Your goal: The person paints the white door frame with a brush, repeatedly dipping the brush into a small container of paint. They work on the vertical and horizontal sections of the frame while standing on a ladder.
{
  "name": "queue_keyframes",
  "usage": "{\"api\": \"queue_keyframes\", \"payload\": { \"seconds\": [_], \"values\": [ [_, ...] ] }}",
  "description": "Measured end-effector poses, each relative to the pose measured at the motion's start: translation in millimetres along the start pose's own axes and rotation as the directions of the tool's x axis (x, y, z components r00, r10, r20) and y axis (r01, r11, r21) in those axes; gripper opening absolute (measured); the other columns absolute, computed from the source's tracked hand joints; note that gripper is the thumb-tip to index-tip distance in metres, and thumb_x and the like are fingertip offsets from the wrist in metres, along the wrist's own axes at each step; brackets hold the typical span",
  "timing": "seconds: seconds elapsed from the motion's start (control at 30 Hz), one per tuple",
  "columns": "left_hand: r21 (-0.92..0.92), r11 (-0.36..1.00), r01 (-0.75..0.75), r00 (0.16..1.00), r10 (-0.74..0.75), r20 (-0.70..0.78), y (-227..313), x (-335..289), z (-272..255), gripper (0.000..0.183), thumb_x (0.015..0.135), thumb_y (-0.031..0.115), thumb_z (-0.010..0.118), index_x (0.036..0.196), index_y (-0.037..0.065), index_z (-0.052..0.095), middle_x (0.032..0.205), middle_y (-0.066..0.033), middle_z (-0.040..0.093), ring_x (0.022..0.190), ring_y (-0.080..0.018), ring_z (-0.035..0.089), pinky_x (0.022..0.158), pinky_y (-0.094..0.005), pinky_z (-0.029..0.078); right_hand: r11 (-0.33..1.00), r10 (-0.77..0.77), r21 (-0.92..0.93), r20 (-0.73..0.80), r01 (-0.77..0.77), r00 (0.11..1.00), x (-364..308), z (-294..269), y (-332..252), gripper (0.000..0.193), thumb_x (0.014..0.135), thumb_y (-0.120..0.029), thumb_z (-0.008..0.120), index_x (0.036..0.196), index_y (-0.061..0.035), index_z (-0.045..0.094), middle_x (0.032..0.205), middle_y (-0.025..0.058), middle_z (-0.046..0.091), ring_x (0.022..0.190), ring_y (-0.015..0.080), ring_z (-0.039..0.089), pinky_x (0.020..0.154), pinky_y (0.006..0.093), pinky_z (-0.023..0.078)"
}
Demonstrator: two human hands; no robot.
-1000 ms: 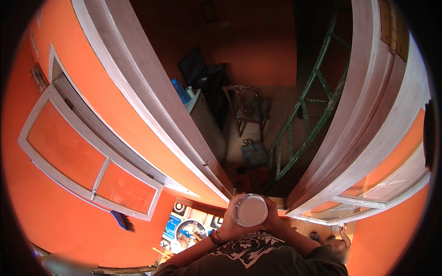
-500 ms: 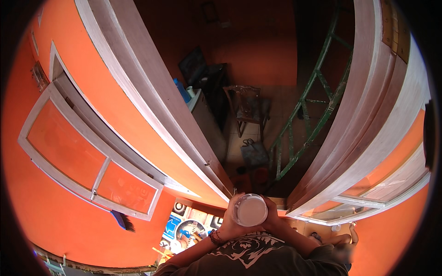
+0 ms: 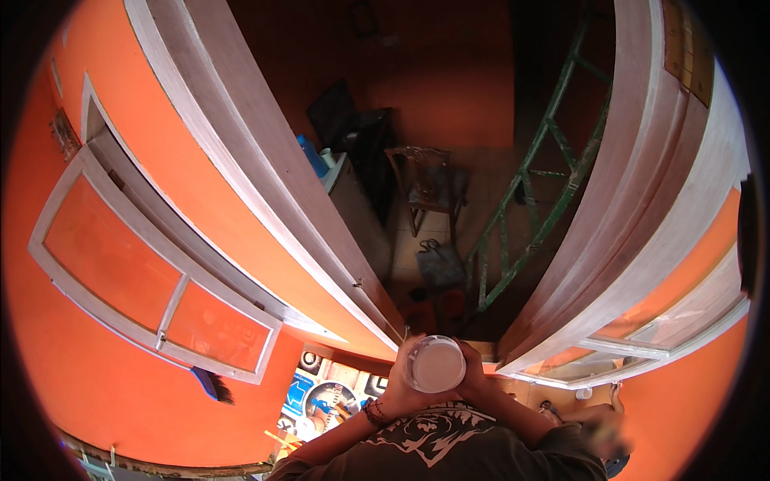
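No shift since before: left hand [image 3: 399, 383] and right hand [image 3: 475, 375] both clamped around white paint cup [image 3: 435, 365].

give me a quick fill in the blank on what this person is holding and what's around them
Both hands, left hand and right hand, hold a round ____ container.
The walls are painted ____.
Far below stands a green ____.
The left wrist wears a ____.

Missing words: white; orange; ladder; bracelet
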State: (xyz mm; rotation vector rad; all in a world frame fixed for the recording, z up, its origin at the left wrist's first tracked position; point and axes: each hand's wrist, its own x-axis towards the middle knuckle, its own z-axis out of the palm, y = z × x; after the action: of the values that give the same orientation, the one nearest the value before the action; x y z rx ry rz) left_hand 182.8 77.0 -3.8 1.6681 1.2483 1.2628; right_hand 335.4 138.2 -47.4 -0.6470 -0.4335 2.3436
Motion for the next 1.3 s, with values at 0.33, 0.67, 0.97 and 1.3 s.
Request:
{"api": "queue_keyframes", "payload": {
  "seconds": [0.33, 0.67, 0.97, 1.3],
  "values": [
    [-0.007, 0.999, 0.050, 0.999, -0.050, 0.013, -0.1, -1.2, 4.7, 0.116, 0.053, 0.024, 0.103, 0.141, 0.005, 0.031, 0.134, -0.0108, 0.049, 0.126, -0.0236, 0.051, 0.105, -0.0402, 0.046, 0.990, -0.022, 0.138, 0.092, 0.009, 0.995, 7.9, -21.4, 9.0, 0.045, 0.106, -0.037, 0.041, 0.122, 0.0015, 0.059, 0.118, 0.0169, 0.068, 0.109, 0.0299, 0.067, 0.101, 0.0442, 0.052],
    [0.051, 0.998, 0.026, 0.998, -0.028, 0.054, 2.8, 1.2, 3.7, 0.116, 0.054, 0.023, 0.102, 0.142, 0.005, 0.029, 0.136, -0.0113, 0.048, 0.128, -0.0245, 0.051, 0.107, -0.0411, 0.045, 0.955, 0.036, 0.288, 0.111, -0.067, 0.993, 9.5, -26.8, 11.0, 0.047, 0.105, -0.038, 0.041, 0.122, 0.0017, 0.059, 0.118, 0.0171, 0.068, 0.109, 0.0297, 0.067, 0.101, 0.0437, 0.052],
    [0.018, 0.996, 0.082, 0.996, -0.082, 0.019, -3.4, -1.8, -2.4, 0.123, 0.052, 0.027, 0.102, 0.148, 0.003, 0.029, 0.139, -0.0149, 0.050, 0.133, -0.0270, 0.050, 0.112, -0.0416, 0.042, 0.885, -0.208, -0.401, 0.111, 0.235, 0.972, 7.5, -19.3, 10.3, 0.049, 0.105, -0.040, 0.041, 0.128, -0.0011, 0.058, 0.121, 0.0139, 0.067, 0.114, 0.0262, 0.065, 0.103, 0.0423, 0.051],
    [-0.205, 0.977, 0.056, 0.998, -0.054, 0.013, 2.6, -9.3, -7.3, 0.136, 0.050, 0.019, 0.100, 0.156, 0.006, 0.015, 0.147, -0.0188, 0.046, 0.139, -0.0322, 0.045, 0.114, -0.0429, 0.040, 0.959, -0.050, -0.283, -0.063, 0.031, 0.997, 38.6, -55.3, 27.8, 0.035, 0.100, -0.019, 0.055, 0.131, -0.0027, 0.057, 0.125, 0.0109, 0.065, 0.116, 0.0211, 0.062, 0.100, 0.0356, 0.051]
  ]
}}
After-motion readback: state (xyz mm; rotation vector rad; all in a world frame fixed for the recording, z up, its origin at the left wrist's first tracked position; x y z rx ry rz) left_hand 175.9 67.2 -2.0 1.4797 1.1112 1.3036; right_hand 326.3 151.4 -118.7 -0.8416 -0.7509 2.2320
